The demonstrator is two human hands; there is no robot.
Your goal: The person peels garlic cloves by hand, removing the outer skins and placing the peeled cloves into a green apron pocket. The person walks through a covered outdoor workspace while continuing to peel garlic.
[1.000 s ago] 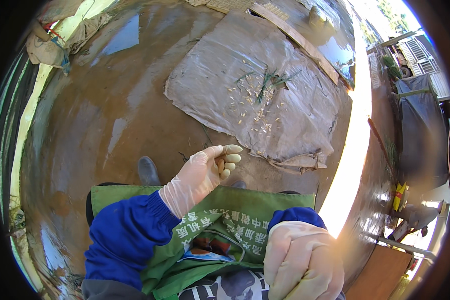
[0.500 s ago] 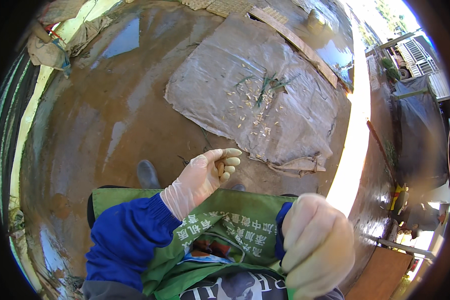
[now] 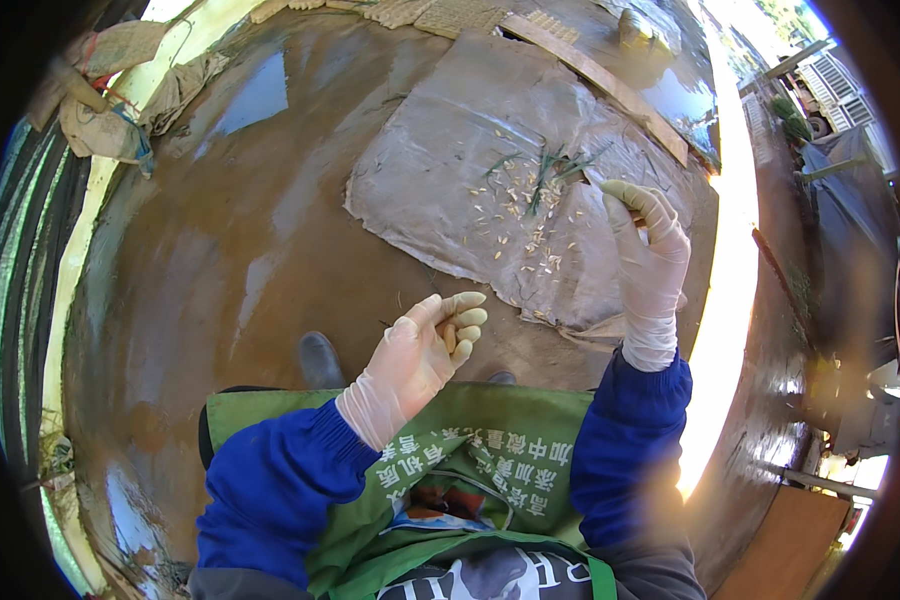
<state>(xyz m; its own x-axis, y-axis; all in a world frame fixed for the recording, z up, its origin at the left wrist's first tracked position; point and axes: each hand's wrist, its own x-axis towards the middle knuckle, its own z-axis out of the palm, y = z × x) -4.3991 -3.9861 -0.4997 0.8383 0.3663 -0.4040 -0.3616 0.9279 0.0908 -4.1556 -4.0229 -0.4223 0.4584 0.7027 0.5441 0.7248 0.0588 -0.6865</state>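
Note:
My left hand [image 3: 422, 350], in a thin whitish glove, is held above the green apron [image 3: 470, 412] with its fingers curled. A small tan patch shows between the fingers, too small to name. My right hand [image 3: 648, 245], gloved alike, is raised over the right part of a grey sheet [image 3: 425, 165], its thumb and fingers bent together; whatever they may hold is hidden. On the sheet lie many small pale slivers [image 3: 540, 262] and a few thin green leaf strips [image 3: 542, 180].
A long wooden board [image 3: 600, 90] runs along the sheet's far right edge. Wet brown ground [image 3: 200, 260] surrounds the sheet. Dirty sacking [image 3: 105, 130] hangs at the far left. A brown panel [image 3: 782, 540] lies at the lower right. One dark boot [image 3: 320, 358] shows below.
My right hand has swung up and away from my body, from low beside the apron to over the sheet. My left hand keeps its curled shape. The whole view has shifted slightly.

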